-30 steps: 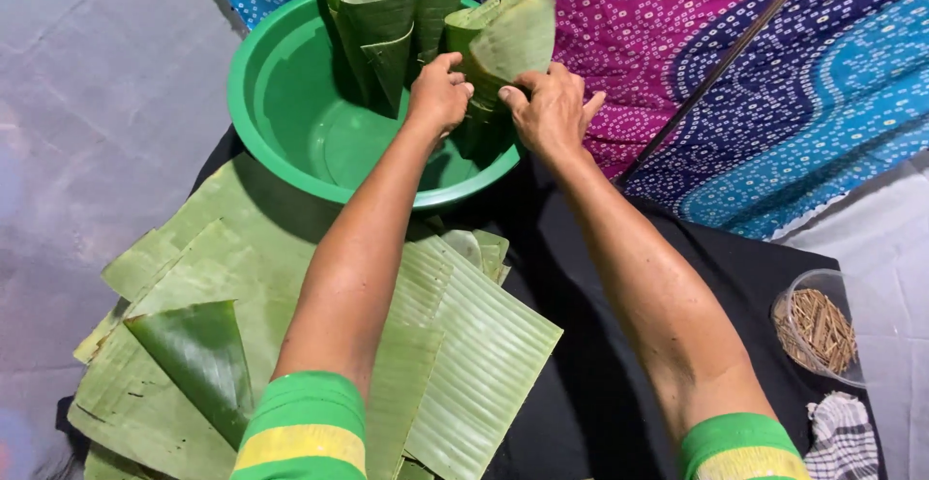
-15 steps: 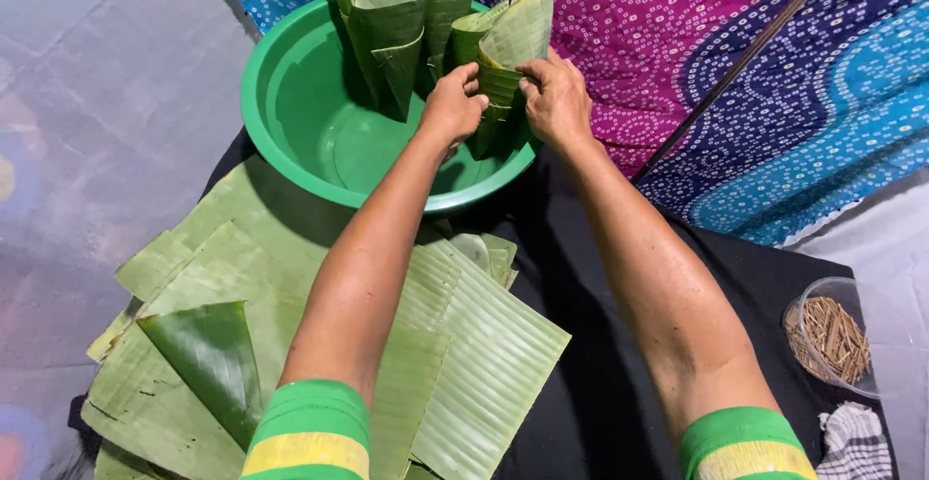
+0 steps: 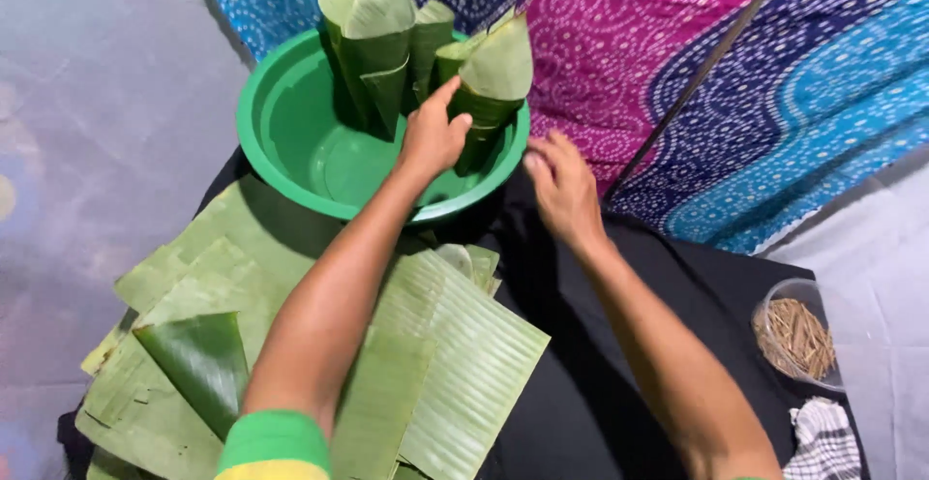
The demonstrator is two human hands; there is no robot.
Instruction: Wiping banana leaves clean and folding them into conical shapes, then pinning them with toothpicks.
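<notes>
Green basin holds leaf cones; left hand touching.

Below the hands lie flat banana leaves on a black cloth, and far right of them stand a clear bowl of sticks and a checked rag.

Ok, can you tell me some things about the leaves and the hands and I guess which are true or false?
1. The leaf cones stand in a green basin. True.
2. The left hand touches a leaf cone. True.
3. The right hand holds a knife. False: it is empty and hangs beside the basin.
4. The flat banana leaves lie in the basin. False: they lie stacked on the black cloth in front of it.
5. The clear container holds thin brown sticks. True.
</notes>
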